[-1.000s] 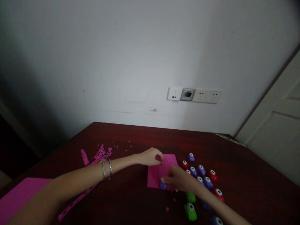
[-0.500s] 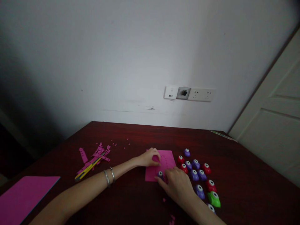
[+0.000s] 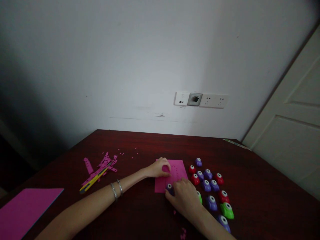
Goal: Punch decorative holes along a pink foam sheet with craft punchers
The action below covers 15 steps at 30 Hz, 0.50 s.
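Note:
A pink sheet (image 3: 178, 168) with small marks lies on the dark red table. My left hand (image 3: 160, 167) rests on the sheet's left part, its fingers curled toward the thumb; whatever is between them is too small to tell. At the sheet's lower edge my right hand (image 3: 183, 195) has its thumb and fingers around a purple craft punch (image 3: 170, 189). Right of that hand stand several punches, among them a red one (image 3: 219, 179), a purple one (image 3: 212, 203) and a green one (image 3: 227, 210).
Pink punched strips (image 3: 105, 163) and a yellow cutter (image 3: 93, 182) lie on the left, with tiny pink bits behind. A larger pink sheet (image 3: 27, 210) is at the near left corner. Pink scraps (image 3: 183, 233) lie near the front edge. Wall sockets (image 3: 213, 101) are behind the table (image 3: 140, 140).
My right hand has shifted slightly left with the purple punch, uncovering part of a green punch beside it. My left hand has stayed in place.

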Available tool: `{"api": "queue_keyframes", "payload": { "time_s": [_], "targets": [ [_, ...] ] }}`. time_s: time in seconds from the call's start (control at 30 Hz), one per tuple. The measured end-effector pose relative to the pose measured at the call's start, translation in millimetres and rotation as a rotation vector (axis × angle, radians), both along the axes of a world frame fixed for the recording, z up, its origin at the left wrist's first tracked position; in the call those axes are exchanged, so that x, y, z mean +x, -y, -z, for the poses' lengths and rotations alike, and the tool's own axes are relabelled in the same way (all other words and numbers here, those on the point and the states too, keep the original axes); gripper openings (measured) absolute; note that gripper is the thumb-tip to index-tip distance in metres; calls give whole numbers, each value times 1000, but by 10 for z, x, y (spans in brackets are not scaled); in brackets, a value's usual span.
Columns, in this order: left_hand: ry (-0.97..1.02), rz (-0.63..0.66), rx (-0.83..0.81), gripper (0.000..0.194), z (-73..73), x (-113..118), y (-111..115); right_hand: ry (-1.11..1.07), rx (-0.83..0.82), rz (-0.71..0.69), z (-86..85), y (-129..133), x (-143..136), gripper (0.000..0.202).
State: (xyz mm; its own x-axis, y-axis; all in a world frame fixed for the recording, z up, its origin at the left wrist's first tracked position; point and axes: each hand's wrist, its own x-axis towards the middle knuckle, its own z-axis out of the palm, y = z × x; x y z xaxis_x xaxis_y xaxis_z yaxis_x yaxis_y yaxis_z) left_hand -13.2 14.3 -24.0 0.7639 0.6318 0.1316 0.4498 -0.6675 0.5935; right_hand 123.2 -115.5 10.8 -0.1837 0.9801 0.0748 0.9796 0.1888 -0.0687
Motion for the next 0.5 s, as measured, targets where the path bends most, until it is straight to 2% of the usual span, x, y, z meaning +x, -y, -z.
{"api": "queue_keyframes", "payload": {
  "time_s": [0.2, 0.33, 0.43, 0.5],
  "targets": [
    [9, -5, 2, 24, 29, 2, -4, -89, -103, -52, -26, 200, -113, 33],
    [19, -4, 15, 24, 32, -3, 0, -163, -118, -100, -126, 305, -103, 26],
    [16, -3, 16, 23, 15, -6, 14, -189, -36, -92, -263, 194, 81, 26],
    [23, -9, 18, 22, 6, -6, 23, -191, 43, -26, -345, 20, 297, 35]
  ]
}}
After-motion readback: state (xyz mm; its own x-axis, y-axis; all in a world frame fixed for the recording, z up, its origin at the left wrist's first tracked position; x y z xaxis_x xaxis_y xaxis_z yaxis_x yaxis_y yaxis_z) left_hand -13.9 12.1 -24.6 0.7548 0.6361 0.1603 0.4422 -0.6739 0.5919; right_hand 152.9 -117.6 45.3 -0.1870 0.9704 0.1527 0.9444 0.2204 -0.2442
